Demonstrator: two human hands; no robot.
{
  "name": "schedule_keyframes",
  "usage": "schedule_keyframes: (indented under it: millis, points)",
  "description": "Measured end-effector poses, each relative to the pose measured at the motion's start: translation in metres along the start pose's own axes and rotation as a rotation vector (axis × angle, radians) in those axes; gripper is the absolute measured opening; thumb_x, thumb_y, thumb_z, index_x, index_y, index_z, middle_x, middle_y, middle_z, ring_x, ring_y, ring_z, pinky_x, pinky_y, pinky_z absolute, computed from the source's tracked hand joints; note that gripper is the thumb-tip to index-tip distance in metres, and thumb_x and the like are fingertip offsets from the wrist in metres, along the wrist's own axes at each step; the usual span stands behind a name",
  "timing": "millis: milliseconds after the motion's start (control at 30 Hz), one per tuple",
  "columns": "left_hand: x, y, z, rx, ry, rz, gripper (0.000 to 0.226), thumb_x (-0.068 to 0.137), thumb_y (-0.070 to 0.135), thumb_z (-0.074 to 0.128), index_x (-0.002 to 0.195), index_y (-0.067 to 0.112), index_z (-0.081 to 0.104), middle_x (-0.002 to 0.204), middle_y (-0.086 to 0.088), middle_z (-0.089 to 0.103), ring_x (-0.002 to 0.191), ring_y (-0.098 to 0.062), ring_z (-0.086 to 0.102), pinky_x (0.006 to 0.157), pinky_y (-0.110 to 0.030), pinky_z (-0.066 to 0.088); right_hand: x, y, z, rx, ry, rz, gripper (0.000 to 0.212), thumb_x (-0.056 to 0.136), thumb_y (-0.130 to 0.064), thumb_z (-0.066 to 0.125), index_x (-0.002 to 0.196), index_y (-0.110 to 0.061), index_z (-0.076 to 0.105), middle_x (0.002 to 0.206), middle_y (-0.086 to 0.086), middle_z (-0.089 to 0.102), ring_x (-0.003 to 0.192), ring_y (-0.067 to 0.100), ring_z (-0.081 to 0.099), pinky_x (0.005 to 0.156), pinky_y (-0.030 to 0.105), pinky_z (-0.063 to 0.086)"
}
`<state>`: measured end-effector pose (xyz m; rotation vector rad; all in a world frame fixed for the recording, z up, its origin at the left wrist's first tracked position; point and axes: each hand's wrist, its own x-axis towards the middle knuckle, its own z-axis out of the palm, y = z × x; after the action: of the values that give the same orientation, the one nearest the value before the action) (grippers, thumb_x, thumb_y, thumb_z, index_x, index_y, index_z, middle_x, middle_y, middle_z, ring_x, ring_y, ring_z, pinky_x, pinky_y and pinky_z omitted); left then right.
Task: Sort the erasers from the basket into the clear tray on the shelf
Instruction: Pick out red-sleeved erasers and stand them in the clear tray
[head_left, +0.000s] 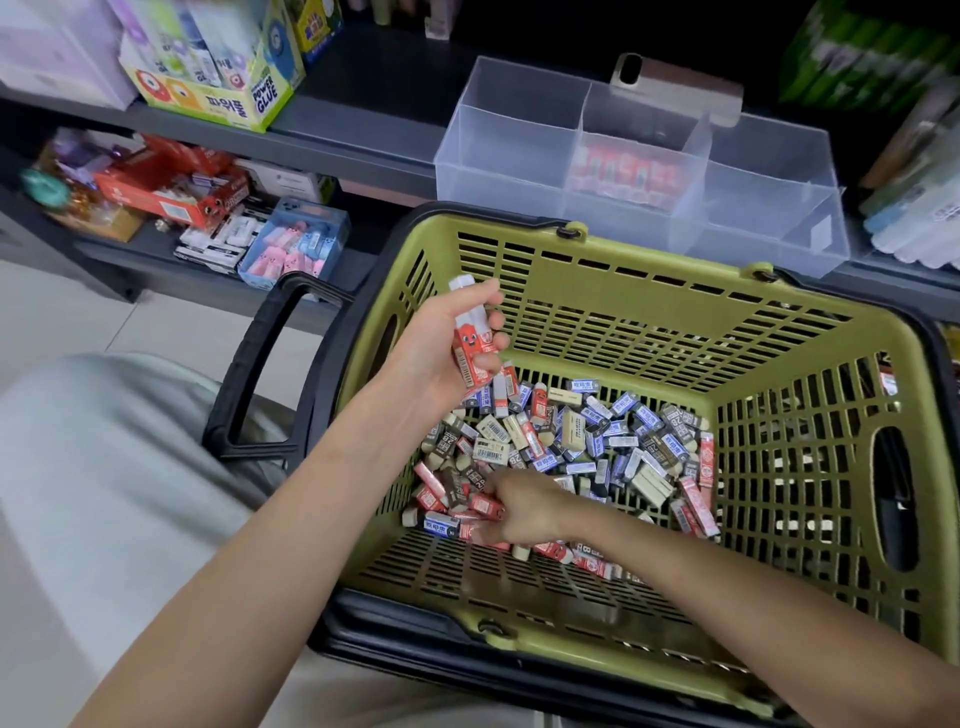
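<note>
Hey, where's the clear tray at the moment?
In the head view the clear tray sits upper centre-right on the dark shelf, just behind the green basket's far rim; its middle compartment holds red erasers.

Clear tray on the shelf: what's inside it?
Red-sleeved erasers lie in the middle compartment of the clear tray; the other compartments show nothing. The green basket rim covers the tray's bottom front edge, so contents there can't be checked.

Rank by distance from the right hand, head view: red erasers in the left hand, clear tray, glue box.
1. Red erasers, gripped in the left hand, above the right hand.
2. Clear tray, on the shelf behind the basket.
3. Glue box, shelf's far left.
</note>
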<state>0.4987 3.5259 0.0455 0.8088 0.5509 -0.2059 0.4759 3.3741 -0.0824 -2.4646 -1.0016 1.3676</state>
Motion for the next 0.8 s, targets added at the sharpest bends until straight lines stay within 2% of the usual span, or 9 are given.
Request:
schedule_keyframes:
  millis: [133,267,433,467,567,600,667,733,800]
  points:
    - [0.000,0.000,-0.001,0.001,-0.008,0.008,0.011,0.088,0.014,0.058,0.080,0.011,0.051,0.061,0.000,0.050,0.048,-0.009,0.045,0.038,-0.014,0.031,0.005,-0.010,0.005,-0.128,-0.057,0.009,0.053,0.088,-0.054,0.050,0.107,-0.006,0.058,0.099,0.011,0.064,0.090,0.027,0.060,0.078,0.033,0.051]
    - [-0.001,0.000,0.000,0.011,-0.015,0.019,0.009,0.087,0.013,0.059,0.083,0.011,0.051,0.060,0.000,0.051,0.048,-0.009,0.045,0.038,-0.014,0.031,-0.001,-0.004,0.001,-0.097,-0.038,-0.067,0.047,0.089,-0.049,0.053,0.088,-0.003,0.058,0.089,0.013,0.056,0.082,0.025,0.053,0.071,0.033,0.046]
    - [0.001,0.000,0.002,0.030,-0.027,0.016,0.009,0.086,0.013,0.059,0.082,0.011,0.051,0.060,0.000,0.051,0.048,-0.010,0.045,0.037,-0.015,0.031,0.000,-0.003,-0.009,0.013,-0.169,-0.044,0.039,0.092,-0.043,0.052,0.102,-0.005,0.052,0.084,0.006,0.050,0.072,0.019,0.049,0.058,0.029,0.039]
    - [0.001,0.000,0.002,0.029,-0.028,0.016,0.009,0.086,0.013,0.059,0.082,0.011,0.052,0.060,0.000,0.051,0.049,-0.010,0.045,0.037,-0.015,0.031,0.000,-0.004,-0.009,0.075,-0.188,-0.027,0.041,0.092,-0.042,0.053,0.108,-0.005,0.050,0.089,0.005,0.052,0.076,0.019,0.051,0.060,0.029,0.042]
    - [0.002,-0.001,0.001,0.016,-0.024,0.013,0.008,0.087,0.014,0.058,0.081,0.010,0.053,0.060,0.000,0.051,0.049,-0.010,0.045,0.037,-0.015,0.031,0.002,-0.005,-0.004,0.151,-0.238,0.046,0.072,0.088,-0.048,0.056,0.138,-0.002,0.033,0.136,0.013,0.047,0.118,0.030,0.051,0.096,0.037,0.046]
    - [0.002,0.000,0.001,0.014,-0.024,0.013,0.008,0.086,0.014,0.058,0.081,0.010,0.053,0.060,0.000,0.051,0.049,-0.010,0.045,0.037,-0.016,0.031,0.003,-0.005,-0.001,0.154,-0.242,0.043,0.072,0.087,-0.049,0.057,0.138,-0.002,0.035,0.136,0.015,0.048,0.118,0.031,0.051,0.098,0.039,0.046]
    - [0.002,0.000,0.001,0.008,-0.027,0.012,0.009,0.082,0.014,0.060,0.082,0.010,0.052,0.060,0.000,0.051,0.049,-0.010,0.046,0.037,-0.016,0.031,0.006,-0.001,0.003,0.181,-0.218,0.019,0.061,0.086,-0.046,0.060,0.126,-0.002,0.047,0.119,0.012,0.058,0.101,0.025,0.058,0.082,0.033,0.051]
    - [0.002,0.000,0.001,-0.008,-0.035,0.004,0.016,0.075,0.014,0.064,0.084,0.010,0.051,0.060,0.000,0.051,0.048,-0.010,0.046,0.037,-0.016,0.032,0.006,0.003,0.005,0.263,-0.185,-0.001,0.037,0.085,-0.041,0.063,0.104,-0.011,0.053,0.094,0.002,0.057,0.085,0.018,0.053,0.063,0.025,0.042]
    - [0.002,0.000,0.001,-0.031,-0.038,-0.009,0.023,0.073,0.012,0.066,0.088,0.010,0.049,0.060,0.000,0.051,0.047,-0.009,0.046,0.037,-0.015,0.033,0.002,0.007,0.007,0.397,-0.175,0.004,0.023,0.085,-0.036,0.064,0.091,-0.018,0.052,0.080,-0.006,0.052,0.075,0.012,0.050,0.057,0.022,0.036]
